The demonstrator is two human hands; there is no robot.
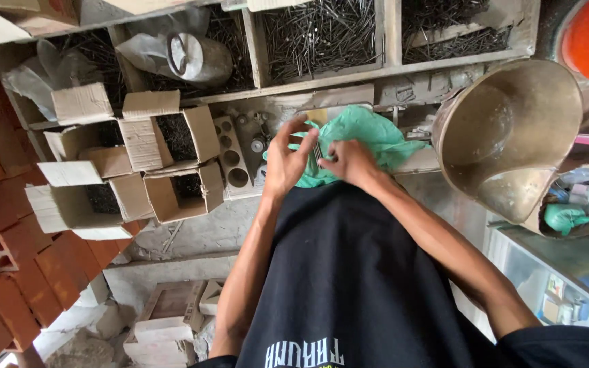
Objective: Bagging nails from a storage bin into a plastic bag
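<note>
the wooden rack of compartments (390,68), heaped with dark nails, is running along the far edge of the worktop. a large metal scale pan (512,136) is sitting at the right edge, open cardboard boxes (138,157) of nails at the left, red bricks (1,225) past them. a green plastic bag (369,136) is being held over the middle, just in front of the rack. its mouth is being pinched by the right hand (350,162), fingers pressed together on film and a few nails. the left hand (286,160) is touching the bag, fingers partly spread. judged from this, the mouth is best kept gathered tight and level so nothing is spilled.
</note>
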